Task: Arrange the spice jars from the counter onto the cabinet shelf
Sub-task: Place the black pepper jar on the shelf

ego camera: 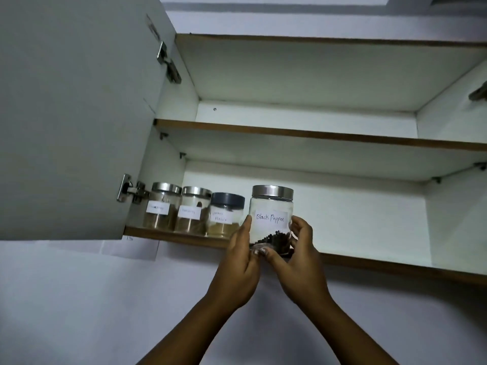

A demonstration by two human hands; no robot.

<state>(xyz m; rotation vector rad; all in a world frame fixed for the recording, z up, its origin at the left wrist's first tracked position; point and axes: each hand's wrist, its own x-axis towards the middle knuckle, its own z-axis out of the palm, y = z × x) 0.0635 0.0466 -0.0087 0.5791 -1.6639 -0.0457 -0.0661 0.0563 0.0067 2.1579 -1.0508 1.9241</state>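
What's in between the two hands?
The black pepper jar, held by the left hand and the right hand at the front edge of the lower shelf, in the head view.

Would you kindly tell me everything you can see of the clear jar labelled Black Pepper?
The clear round Black Pepper jar looks like glass or plastic, with a brushed-metal lid and a white handwritten paper label. It is mostly empty, with dark peppercorns at the bottom. It is upright at the front edge of the lower cabinet shelf, right of and apart from the dark-lidded jar. The left hand and right hand grip its lower sides; whether it rests on the shelf cannot be told.
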